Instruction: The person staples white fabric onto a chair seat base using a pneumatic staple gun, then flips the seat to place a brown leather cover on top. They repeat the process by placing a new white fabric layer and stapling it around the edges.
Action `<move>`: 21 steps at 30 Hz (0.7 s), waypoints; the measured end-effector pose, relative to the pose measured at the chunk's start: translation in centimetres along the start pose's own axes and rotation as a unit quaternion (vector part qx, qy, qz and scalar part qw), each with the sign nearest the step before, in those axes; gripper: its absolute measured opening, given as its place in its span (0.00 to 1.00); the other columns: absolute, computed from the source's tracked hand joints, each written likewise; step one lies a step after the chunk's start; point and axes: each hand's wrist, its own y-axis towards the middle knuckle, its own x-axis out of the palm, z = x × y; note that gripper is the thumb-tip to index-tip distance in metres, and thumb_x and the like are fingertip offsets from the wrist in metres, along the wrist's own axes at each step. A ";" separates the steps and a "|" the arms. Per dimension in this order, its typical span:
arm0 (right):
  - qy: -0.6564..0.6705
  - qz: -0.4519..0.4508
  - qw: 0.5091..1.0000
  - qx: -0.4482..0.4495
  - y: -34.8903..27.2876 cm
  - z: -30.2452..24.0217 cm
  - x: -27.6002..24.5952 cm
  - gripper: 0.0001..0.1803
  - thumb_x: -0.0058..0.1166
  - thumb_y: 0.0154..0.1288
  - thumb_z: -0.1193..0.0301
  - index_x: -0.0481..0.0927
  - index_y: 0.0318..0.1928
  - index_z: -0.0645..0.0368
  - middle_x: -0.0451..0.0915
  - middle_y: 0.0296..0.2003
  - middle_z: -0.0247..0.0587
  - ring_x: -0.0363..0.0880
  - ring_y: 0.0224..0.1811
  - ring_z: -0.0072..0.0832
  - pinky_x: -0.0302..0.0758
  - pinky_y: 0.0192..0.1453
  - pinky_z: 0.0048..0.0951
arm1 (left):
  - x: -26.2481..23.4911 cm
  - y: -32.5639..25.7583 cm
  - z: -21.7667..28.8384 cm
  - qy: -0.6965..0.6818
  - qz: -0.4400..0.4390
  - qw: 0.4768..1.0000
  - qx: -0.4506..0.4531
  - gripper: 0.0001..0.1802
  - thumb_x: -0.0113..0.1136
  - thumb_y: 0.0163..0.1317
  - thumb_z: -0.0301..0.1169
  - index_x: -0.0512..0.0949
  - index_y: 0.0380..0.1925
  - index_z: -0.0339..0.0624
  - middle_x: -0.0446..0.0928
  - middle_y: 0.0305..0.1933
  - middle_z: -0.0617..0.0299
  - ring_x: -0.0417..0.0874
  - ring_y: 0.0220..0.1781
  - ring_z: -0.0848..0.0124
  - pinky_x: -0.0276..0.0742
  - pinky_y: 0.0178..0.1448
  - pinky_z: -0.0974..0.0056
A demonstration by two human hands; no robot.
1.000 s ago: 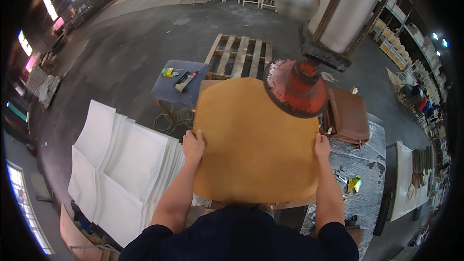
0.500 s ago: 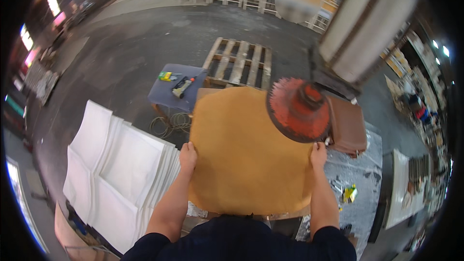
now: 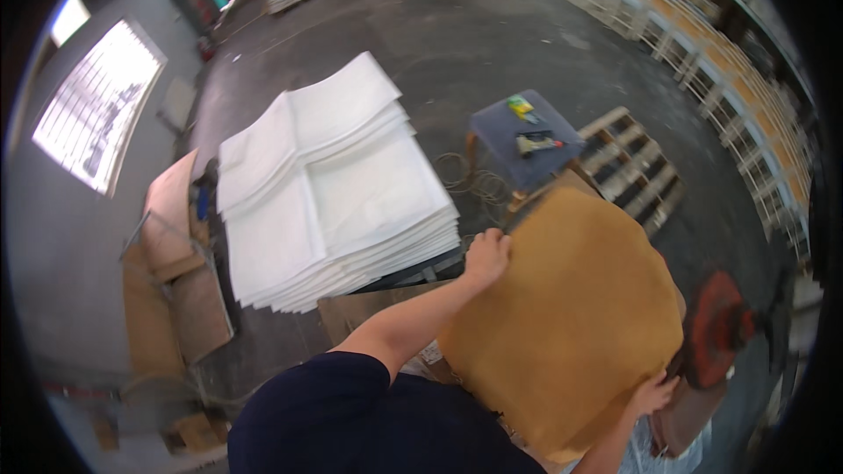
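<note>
Head view, panel: you hold a broad tan rounded panel (image 3: pixel 571 316) in front of your chest, tilted, its face toward the camera.
Head view, left hand: your left hand (image 3: pixel 487 254) sits on the panel's upper left edge, its fingers curled closed over that edge and gripping it.
Head view, right hand: your right hand (image 3: pixel 652 393) is at the panel's lower right edge, its fingers wrapped around the rim and gripping it (only the knuckles show).
Head view, foam stack: a thick stack of white sheets (image 3: pixel 329 184) lies to your left, near the left hand but apart from the panel.
Head view, small table: a blue-topped small table (image 3: pixel 500 136) stands beyond the panel's top edge, carrying a yellow-green item (image 3: pixel 521 106) and a dark tool (image 3: pixel 537 144).
Head view, pallet: a wooden pallet (image 3: pixel 637 167) lies on the floor just right of that table.
Head view, red object: a red-orange rounded object (image 3: pixel 716 329) shows just past the panel's right edge (too blurred to say what it is).
Head view, boards: brown boards (image 3: pixel 171 254) lean at the far left.
</note>
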 end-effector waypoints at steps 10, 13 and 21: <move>0.111 -0.409 0.761 -0.492 -25.8 -3.1 -3.3 0.18 0.74 0.69 0.61 0.82 0.45 0.61 0.80 0.36 0.51 0.81 0.38 0.51 0.78 0.48 0.50 | -2.5 -13.7 -11.3 0.083 -0.107 0.884 0.447 0.35 0.65 0.78 0.52 0.77 0.79 0.50 0.55 0.95 0.48 0.41 0.98 0.40 0.31 0.96 0.30; 0.078 -0.413 0.755 -0.503 -28.5 -4.3 -3.9 0.18 0.67 0.77 0.59 0.84 0.49 0.65 0.85 0.39 0.62 0.84 0.43 0.59 0.80 0.53 0.55 | -1.1 -13.0 -12.1 0.019 -0.100 0.875 0.473 0.36 0.65 0.78 0.53 0.76 0.79 0.48 0.53 0.96 0.47 0.39 0.99 0.42 0.29 0.96 0.30; -0.109 -0.337 0.811 -0.466 -30.2 -5.3 -2.8 0.21 0.63 0.77 0.54 0.87 0.54 0.60 0.89 0.43 0.64 0.87 0.49 0.64 0.81 0.54 0.61 | -8.4 -7.0 -18.7 -0.099 -0.163 0.893 0.407 0.37 0.67 0.77 0.45 0.72 0.82 0.50 0.54 0.94 0.43 0.47 0.97 0.41 0.41 0.95 0.32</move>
